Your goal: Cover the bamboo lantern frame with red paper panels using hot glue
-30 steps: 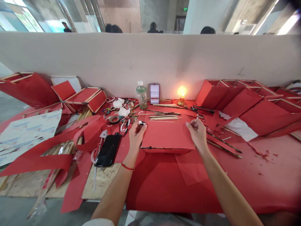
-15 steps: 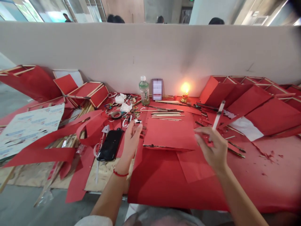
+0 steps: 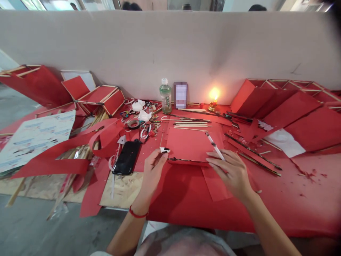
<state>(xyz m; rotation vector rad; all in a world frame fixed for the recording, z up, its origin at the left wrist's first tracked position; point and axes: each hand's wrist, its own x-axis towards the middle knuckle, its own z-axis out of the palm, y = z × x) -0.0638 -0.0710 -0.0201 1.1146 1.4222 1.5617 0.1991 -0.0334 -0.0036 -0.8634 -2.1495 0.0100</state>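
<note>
In front of me sits a red paper-covered panel (image 3: 190, 144), with a dark, stick-like strip along its near edge. The thumb and fingers of my left hand (image 3: 153, 170) close at the panel's near left corner. A small white-and-black piece (image 3: 164, 150) shows at those fingertips; whether it is held or wrapped on a finger, I cannot tell. My right hand (image 3: 233, 172) grips a thin white stick (image 3: 218, 152) with a blackened tip, slanting over the panel's right part. Its lower fingers are close to the panel's right edge.
A small lamp with an open flame (image 3: 214, 99) burns at the back, near a bottle (image 3: 165, 97) and an upright phone (image 3: 180, 95). Thin wooden sticks (image 3: 191, 125) lie behind the panel. A black phone (image 3: 127, 157) is at left; red frames (image 3: 290, 110) stand at right.
My right hand has moved left, bringing the white stick over the panel with its tip pointing left. My left hand has closed in at the panel's corner. The view has tilted down slightly.
</note>
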